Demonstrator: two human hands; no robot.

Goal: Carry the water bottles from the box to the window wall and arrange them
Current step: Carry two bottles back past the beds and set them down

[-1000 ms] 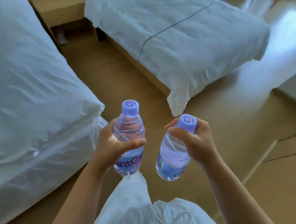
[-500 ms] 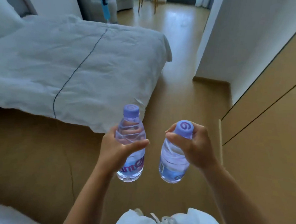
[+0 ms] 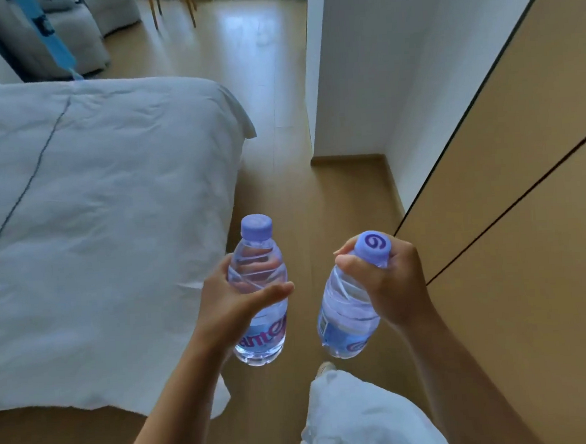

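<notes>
Right hand [image 3: 388, 284] hides tilted bottle [image 3: 349, 318] neck; label unreadable.

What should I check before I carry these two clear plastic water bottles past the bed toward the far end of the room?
1. Left hand grips the upright clear plastic bottle round its middle: ok.
2. Right hand holds the tilted second clear bottle by its neck, a looser hold: probably ok.
3. Both purple caps on: ok; tightness cannot tell.
4. Wooden floor between the white bed and the white wall is free: ok.
5. Window wall placement spot: cannot tell.
</notes>
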